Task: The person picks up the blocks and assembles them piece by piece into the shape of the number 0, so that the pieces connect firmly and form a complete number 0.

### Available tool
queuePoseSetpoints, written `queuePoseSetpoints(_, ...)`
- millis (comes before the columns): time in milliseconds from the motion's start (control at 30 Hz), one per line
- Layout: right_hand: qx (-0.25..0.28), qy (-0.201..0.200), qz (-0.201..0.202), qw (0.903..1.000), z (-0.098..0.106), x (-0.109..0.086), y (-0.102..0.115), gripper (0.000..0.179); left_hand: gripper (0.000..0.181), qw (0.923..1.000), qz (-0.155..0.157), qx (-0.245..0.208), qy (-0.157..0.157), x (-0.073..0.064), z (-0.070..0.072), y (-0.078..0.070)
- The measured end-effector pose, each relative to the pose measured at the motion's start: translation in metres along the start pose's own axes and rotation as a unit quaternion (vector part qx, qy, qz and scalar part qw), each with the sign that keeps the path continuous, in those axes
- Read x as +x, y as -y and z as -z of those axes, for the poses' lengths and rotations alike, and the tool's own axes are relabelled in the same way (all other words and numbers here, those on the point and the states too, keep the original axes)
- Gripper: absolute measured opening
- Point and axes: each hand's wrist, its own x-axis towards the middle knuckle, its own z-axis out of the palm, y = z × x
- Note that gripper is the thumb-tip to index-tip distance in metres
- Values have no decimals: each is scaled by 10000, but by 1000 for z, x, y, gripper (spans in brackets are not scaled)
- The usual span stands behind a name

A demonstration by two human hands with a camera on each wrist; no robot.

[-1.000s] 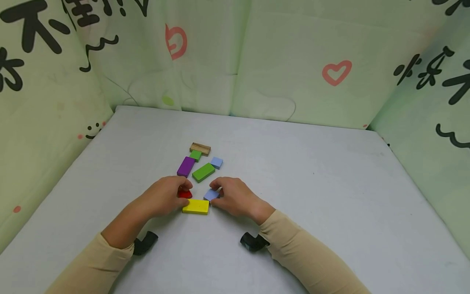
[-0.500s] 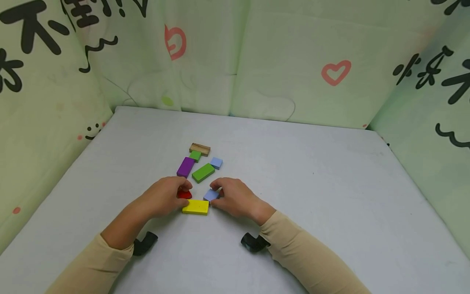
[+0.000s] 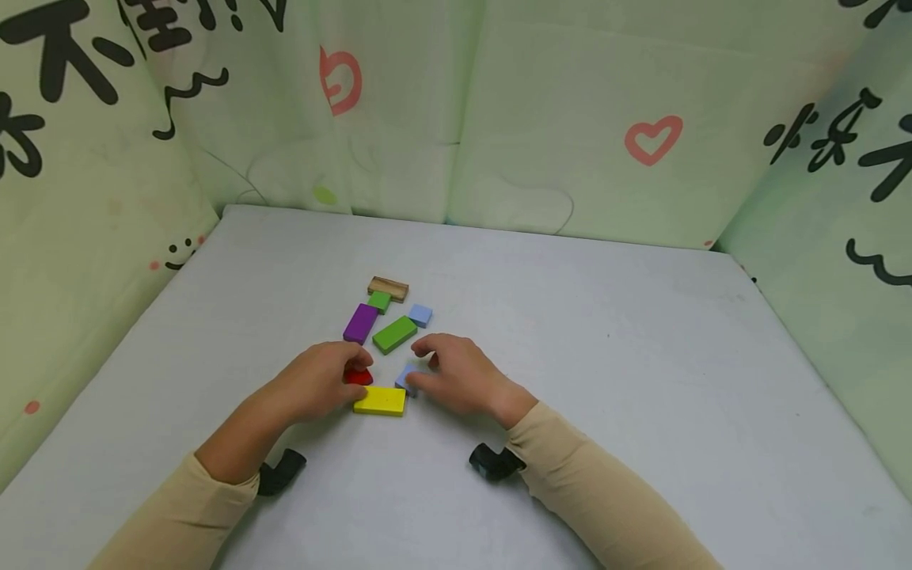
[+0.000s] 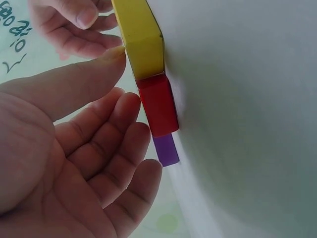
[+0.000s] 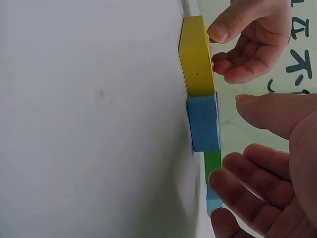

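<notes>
A yellow block lies flat on the table, with a red block against its left far side and a light-blue block at its right far corner. My left hand rests around the red block, its thumb at the yellow block's left end and its fingers loosely bent; part of the red block is hidden. My right hand hovers over the light-blue block, partly covering it. In the right wrist view its thumb and fingers stand apart from the blue block, holding nothing.
Farther back lie a purple block, a long green block, a second light-blue block, a small green block and a brown wood-grain block. A printed pale-green curtain surrounds the white table.
My right hand has lifted its fingers off the near light-blue block and shifted slightly up and right. The left hand and the blocks have stayed where they were.
</notes>
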Motion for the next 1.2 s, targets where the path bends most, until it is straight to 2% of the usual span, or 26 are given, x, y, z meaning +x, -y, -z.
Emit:
queuePoseSetpoints(467, -181, -204, -50, 9996, 8, 19, -3, 44, 36, 9999, 100, 19, 29, 0, 0, -1)
queuePoseSetpoints(767, -175, -208, -200, 9994, 7, 30, -5, 49, 36, 10000, 60, 13, 63, 0, 1, -1)
queuePoseSetpoints(1000, -246, -202, -145, 9994, 6, 37, -4, 49, 36, 10000, 21, 49, 53, 1, 1, 0)
queuePoseSetpoints(1200, -234, -131, -174, 9995, 4, 43, -2, 55, 35, 10000, -33, 66, 13, 0, 1, 1)
